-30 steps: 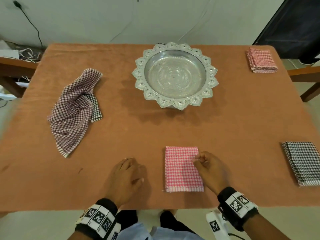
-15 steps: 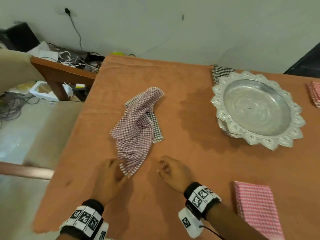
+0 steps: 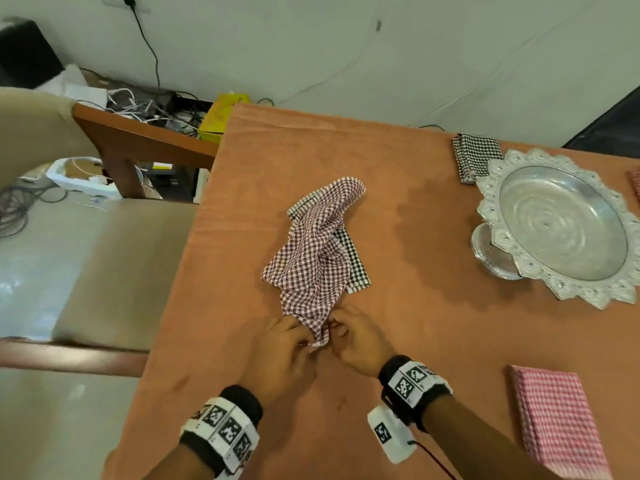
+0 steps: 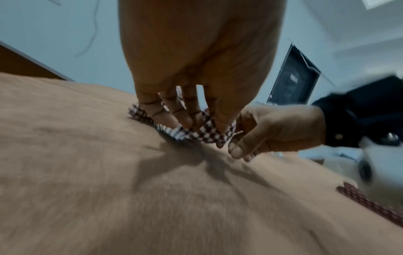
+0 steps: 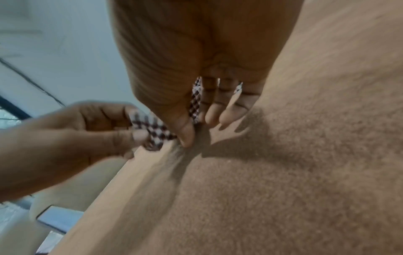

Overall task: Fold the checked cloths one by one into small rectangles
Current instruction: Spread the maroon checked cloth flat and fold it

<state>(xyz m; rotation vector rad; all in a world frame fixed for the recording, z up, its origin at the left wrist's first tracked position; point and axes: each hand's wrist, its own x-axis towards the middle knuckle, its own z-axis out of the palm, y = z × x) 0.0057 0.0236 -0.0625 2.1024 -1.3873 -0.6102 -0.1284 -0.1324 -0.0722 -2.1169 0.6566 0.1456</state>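
Observation:
A crumpled maroon-and-white checked cloth (image 3: 315,265) lies on the orange table (image 3: 426,327), over a black-and-white checked cloth (image 3: 356,268). My left hand (image 3: 282,355) and right hand (image 3: 360,341) meet at its near corner, and both pinch the hem there. In the left wrist view the left fingers (image 4: 185,119) press the striped hem of the maroon cloth (image 4: 196,134). In the right wrist view the right thumb (image 5: 185,131) and fingers clamp the maroon cloth (image 5: 160,132). A folded pink checked cloth (image 3: 557,420) lies at the near right.
An ornate silver pedestal bowl (image 3: 561,223) stands at the right. A folded black-and-white cloth (image 3: 476,157) lies behind it. A beige chair seat (image 3: 114,271) is left of the table's edge, with cables and boxes (image 3: 145,109) behind.
Both hands left the folded pink cloth and moved left to the crumpled maroon cloth. Half a second ago they were apart beside its corner; now both pinch it.

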